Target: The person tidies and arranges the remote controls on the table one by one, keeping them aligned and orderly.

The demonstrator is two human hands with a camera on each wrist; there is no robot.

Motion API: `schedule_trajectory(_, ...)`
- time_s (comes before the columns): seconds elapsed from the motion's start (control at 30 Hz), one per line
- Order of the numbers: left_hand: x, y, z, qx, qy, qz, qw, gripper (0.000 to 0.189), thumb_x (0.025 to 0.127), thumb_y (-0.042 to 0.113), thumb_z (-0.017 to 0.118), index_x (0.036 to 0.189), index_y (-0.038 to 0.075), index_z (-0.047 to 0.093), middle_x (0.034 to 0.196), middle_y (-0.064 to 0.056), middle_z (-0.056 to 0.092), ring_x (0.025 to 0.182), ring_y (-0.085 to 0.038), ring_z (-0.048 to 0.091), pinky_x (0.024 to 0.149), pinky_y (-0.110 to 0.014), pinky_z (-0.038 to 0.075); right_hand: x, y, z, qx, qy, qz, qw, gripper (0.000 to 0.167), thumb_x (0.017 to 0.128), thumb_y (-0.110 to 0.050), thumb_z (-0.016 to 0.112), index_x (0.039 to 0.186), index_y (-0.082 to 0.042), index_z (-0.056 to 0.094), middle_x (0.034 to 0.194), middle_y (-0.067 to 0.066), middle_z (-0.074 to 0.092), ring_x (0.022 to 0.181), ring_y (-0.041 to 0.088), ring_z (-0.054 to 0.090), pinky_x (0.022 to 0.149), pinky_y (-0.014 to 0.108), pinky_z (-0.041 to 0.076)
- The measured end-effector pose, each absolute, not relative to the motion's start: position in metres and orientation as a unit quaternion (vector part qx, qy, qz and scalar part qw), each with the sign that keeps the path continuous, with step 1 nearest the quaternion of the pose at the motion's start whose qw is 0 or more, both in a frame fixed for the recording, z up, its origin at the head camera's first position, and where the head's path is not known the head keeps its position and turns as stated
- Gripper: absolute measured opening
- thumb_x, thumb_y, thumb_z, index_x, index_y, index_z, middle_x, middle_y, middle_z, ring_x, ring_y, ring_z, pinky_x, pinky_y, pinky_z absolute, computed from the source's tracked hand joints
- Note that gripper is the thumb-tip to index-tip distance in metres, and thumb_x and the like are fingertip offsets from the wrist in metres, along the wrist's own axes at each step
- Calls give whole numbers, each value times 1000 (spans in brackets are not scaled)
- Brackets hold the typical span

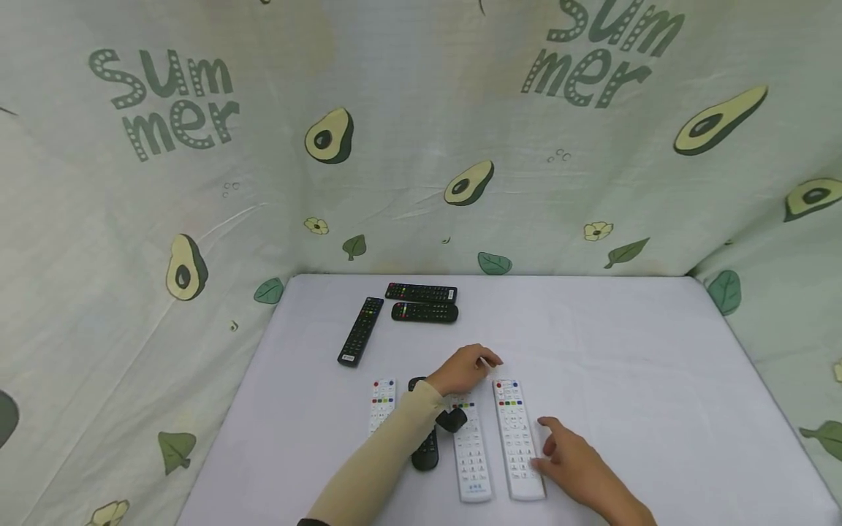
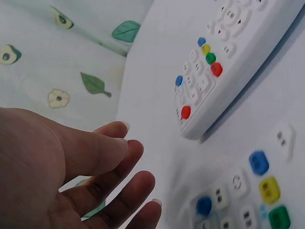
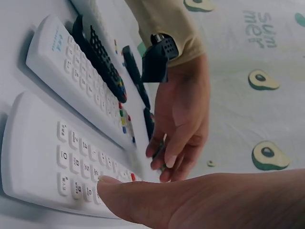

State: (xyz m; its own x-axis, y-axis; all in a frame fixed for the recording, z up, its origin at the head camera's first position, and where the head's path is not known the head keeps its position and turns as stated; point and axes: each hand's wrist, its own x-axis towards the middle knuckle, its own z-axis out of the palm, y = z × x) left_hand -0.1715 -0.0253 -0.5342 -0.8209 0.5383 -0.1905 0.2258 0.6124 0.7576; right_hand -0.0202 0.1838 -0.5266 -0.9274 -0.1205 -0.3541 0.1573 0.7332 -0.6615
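A white remote control (image 1: 516,442) with coloured buttons lies on the table nearest my right hand (image 1: 582,471). My right thumb (image 3: 152,198) is at its side near the lower number keys; whether it touches I cannot tell. My left hand (image 1: 463,369) hovers over the upper ends of the white remotes, fingers loosely bent and holding nothing. Beneath the left wrist lies a second white remote (image 1: 472,464), partly hidden. A black remote (image 1: 425,454) runs under the left forearm, and a third white remote (image 1: 382,402) shows left of it.
Further back on the white table (image 1: 592,329) lie a slanted black remote (image 1: 360,332) and two black remotes placed crosswise, an upper one (image 1: 421,293) and a lower one (image 1: 424,313). Behind the table hangs a printed avocado cloth (image 1: 395,219).
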Motion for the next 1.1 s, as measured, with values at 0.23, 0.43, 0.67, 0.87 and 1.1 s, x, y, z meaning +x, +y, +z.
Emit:
schedule_trajectory(0.23, -180, -60, -526, 178, 876, 414, 171, 27, 104, 0, 59, 124, 7, 75, 119, -5, 71, 104, -16, 63, 88, -29, 54, -37, 187, -523, -4, 921, -352, 167, 64, 88, -10, 83, 141, 12, 53, 95, 5, 68, 83, 19, 66, 72, 42, 59)
schedule_trajectory(0.43, -187, -91, -522, 147, 878, 435, 138, 27, 104, 0, 60, 126, 5, 73, 123, -10, 71, 111, -24, 65, 95, -37, 56, -54, 188, -515, -26, 931, -336, 142, 59, 91, -10, 81, 138, 13, 53, 99, 10, 69, 88, 24, 69, 74, 45, 60)
schedule_trajectory(0.67, -194, -121, -521, 99, 880, 454, 98, 28, 102, -1, 59, 127, 5, 71, 123, -13, 71, 112, -29, 65, 93, -42, 57, -74, 182, -507, -45, 927, -354, 114, 55, 94, -8, 77, 138, 13, 53, 104, 13, 69, 94, 29, 71, 80, 48, 60)
schedule_trajectory(0.87, -200, -134, -522, 53, 883, 465, 45, 28, 100, -4, 61, 126, 2, 71, 123, -16, 70, 111, -31, 65, 96, -45, 56, -99, 172, -507, -65, 920, -374, 96, 51, 96, -9, 74, 138, 12, 53, 109, 17, 69, 100, 34, 71, 85, 52, 60)
schedule_trajectory(1.1, -208, -140, -524, -15, 865, 501, -10, 32, 99, -6, 61, 131, -4, 65, 129, -22, 66, 115, -36, 62, 100, -48, 54, -132, 154, -513, -56, 909, -404, 83, 50, 101, -11, 69, 143, 9, 51, 116, 21, 67, 110, 40, 69, 90, 55, 58)
